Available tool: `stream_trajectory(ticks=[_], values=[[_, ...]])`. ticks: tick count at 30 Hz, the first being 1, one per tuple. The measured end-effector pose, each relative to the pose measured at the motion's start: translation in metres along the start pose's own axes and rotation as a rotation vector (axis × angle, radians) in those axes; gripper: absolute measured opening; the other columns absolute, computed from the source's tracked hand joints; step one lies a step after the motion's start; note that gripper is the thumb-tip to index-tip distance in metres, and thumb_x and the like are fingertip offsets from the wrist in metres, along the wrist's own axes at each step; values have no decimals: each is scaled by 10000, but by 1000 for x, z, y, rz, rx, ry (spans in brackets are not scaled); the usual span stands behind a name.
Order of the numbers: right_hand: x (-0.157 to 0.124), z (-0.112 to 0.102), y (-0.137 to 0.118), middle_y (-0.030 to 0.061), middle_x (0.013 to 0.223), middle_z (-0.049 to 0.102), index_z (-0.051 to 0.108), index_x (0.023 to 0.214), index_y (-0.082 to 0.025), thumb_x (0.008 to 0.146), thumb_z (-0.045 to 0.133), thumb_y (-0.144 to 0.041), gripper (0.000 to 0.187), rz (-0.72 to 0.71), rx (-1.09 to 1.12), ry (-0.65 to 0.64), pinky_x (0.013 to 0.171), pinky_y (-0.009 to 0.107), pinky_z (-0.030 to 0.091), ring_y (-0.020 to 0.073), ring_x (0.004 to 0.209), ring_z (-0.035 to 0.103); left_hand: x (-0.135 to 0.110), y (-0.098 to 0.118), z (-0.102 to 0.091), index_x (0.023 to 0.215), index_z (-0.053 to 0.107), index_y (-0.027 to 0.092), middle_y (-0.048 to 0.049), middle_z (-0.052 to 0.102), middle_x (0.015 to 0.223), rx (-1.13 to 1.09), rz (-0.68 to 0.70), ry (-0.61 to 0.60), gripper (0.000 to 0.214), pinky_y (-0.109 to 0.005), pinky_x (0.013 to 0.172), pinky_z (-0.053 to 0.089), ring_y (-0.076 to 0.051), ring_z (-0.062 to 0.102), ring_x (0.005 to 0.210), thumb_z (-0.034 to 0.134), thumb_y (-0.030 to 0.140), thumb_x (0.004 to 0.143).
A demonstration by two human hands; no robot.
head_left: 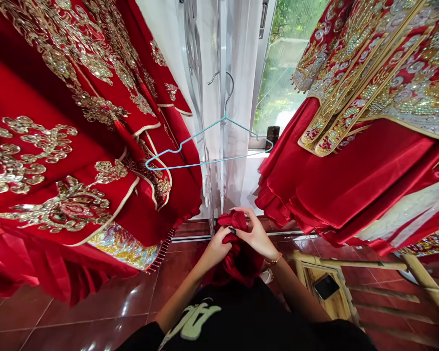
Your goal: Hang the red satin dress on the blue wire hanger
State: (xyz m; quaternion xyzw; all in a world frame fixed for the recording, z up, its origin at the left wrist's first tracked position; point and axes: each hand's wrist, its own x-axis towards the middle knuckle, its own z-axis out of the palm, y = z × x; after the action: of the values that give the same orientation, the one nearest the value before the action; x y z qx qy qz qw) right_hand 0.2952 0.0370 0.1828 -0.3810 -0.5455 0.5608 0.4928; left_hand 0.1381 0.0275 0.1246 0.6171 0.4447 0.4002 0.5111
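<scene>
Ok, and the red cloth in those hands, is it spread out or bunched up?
Bunched up: the red cloth is gathered into a crumpled wad between the left hand and the right hand, with tight folds.

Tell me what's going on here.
A person is gathering a dark red cloth between their left hand and right hand, above a red tiled floor. A light blue wire hanger hangs before a sheer white curtain, between a red gold-embroidered garment and a second one. A phone lies on a bamboo seat to the right.
</scene>
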Motion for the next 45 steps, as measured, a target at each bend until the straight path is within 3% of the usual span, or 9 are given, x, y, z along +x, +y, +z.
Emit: stream_trajectory(ticks=[5,12,15,19,26,31,35,39,45], values=[[8,-5,-18,25,1168,667,634,1171,-265,734,745,-188,457,-57,-65,-26,948,300,494,182,1111,614,-1,12,0,922,647,179,-61,648,1071,-21,40,18,421,-376,1096,407,-239,575,1117,465,47,566],[12,2,-17,-38,969,623,552,1138,-321,709,694,-205,467,102,400,162,701,250,501,126,764,597,-4,51,-15,1042,535,212,-40,633,1118,-12,76,-204,486,-343,1121,361,-192,573,1168,401,25,614],[13,1,-13,-60,975,589,496,1000,-315,714,669,-216,348,67,432,190,685,240,487,108,732,570,-2,48,-19,1085,500,215,-47,592,1141,-7,52,-223,529,-364,1135,342,-203,540,1195,436,42,589],[13,-1,-12,-66,917,519,438,910,-288,694,651,-179,322,-8,387,211,673,211,452,93,721,521,0,34,-22,1075,517,194,-55,573,1054,-53,-3,-46,560,-380,1078,390,-215,550,1098,437,68,536],[10,-1,-15,-48,936,506,449,893,-270,662,684,-178,342,18,390,197,633,205,427,88,703,496,4,36,-25,877,577,190,-45,577,990,4,-33,-98,375,-360,1064,374,-215,530,1040,439,81,546],[13,-18,-4,-39,997,559,473,938,-286,672,694,-220,351,21,361,288,691,226,454,115,794,552,6,35,-29,685,442,195,-17,530,834,-41,14,-132,178,-300,855,432,-169,496,837,420,104,533],[13,-47,6,3,1024,583,551,928,-264,666,683,-230,295,-40,120,365,850,292,474,171,978,572,5,40,-32,739,527,178,-14,587,783,-172,12,-196,255,-281,787,446,-158,546,775,409,108,523],[2,-67,9,46,1036,580,637,878,-241,743,617,-243,137,-162,-345,483,964,380,448,214,1045,549,4,50,-28,797,621,165,-46,686,880,-137,62,-139,342,-333,969,459,-189,623,914,409,82,542],[-7,-35,27,79,1065,668,687,909,-224,889,597,-410,208,-86,-452,-139,996,431,429,247,1065,582,5,43,-17,1010,720,172,-77,728,1135,26,2,-92,511,-442,1170,364,-261,595,1202,465,53,583]])
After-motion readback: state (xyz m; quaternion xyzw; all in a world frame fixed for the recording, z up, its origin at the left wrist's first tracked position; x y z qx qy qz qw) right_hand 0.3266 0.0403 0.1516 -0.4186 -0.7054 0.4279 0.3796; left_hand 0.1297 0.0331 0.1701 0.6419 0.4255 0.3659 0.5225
